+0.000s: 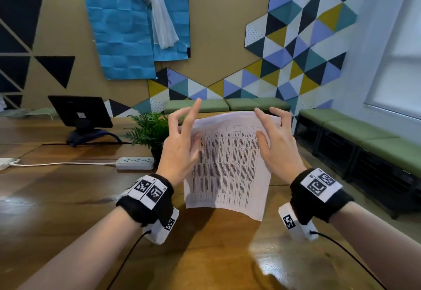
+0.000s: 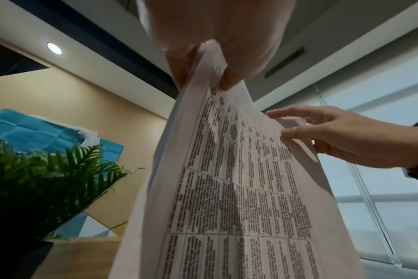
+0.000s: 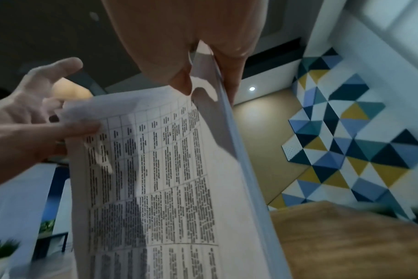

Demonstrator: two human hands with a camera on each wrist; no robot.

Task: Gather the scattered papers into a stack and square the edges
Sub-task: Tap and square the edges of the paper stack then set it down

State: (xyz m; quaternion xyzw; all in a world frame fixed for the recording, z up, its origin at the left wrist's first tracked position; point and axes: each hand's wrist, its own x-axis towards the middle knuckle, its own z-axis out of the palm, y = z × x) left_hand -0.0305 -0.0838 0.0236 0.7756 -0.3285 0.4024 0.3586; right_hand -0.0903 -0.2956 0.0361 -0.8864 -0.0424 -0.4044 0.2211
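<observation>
I hold a stack of white papers (image 1: 227,164) upright over the wooden table (image 1: 205,248), with its printed table of text facing me. My left hand (image 1: 184,144) pinches the stack's left edge with the thumb on the front, while two of its fingers stick up free. My right hand (image 1: 275,144) grips the right edge, thumb in front and fingers behind the top. The left wrist view shows the left hand (image 2: 215,47) pinching the papers (image 2: 239,188). In the right wrist view the right hand (image 3: 191,47) clamps the papers (image 3: 160,179). I cannot tell whether the lower edge touches the table.
A potted green plant (image 1: 152,130) stands just behind my left hand. A white power strip (image 1: 135,163) with its cable lies to the left, and a tablet on a stand (image 1: 79,113) is farther back. Green cushioned benches (image 1: 364,135) line the right wall.
</observation>
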